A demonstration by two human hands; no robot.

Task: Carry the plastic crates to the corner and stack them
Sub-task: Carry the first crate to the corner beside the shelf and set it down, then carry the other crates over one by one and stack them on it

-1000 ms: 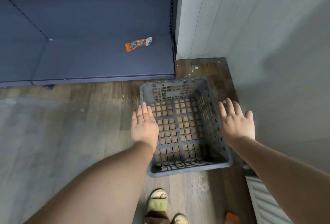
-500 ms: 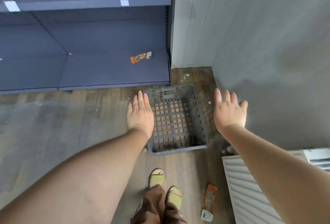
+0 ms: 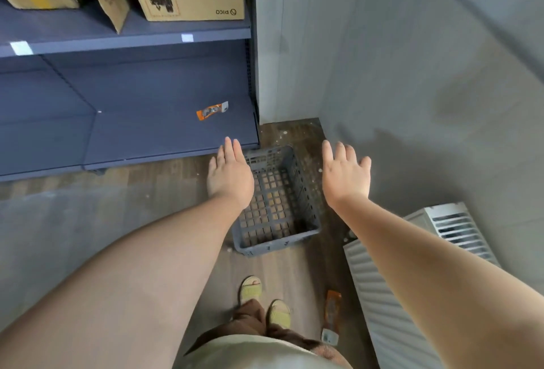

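Fingers (image 3: 228, 148) of the left hand (image 3: 229, 176) and right hand (image 3: 343, 176) are spread, holding nothing, above the grey crate (image 3: 276, 206) on the floor near the corner (image 3: 319, 121). Its skewed placement could tilt crates stacked later.

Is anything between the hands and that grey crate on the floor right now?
Nothing visible. The left hand and right hand are open above the grey crate, one toward each side, with only air between. The crate is empty, and the orange packets lie apart from it, one on the shelf, one on the floor.
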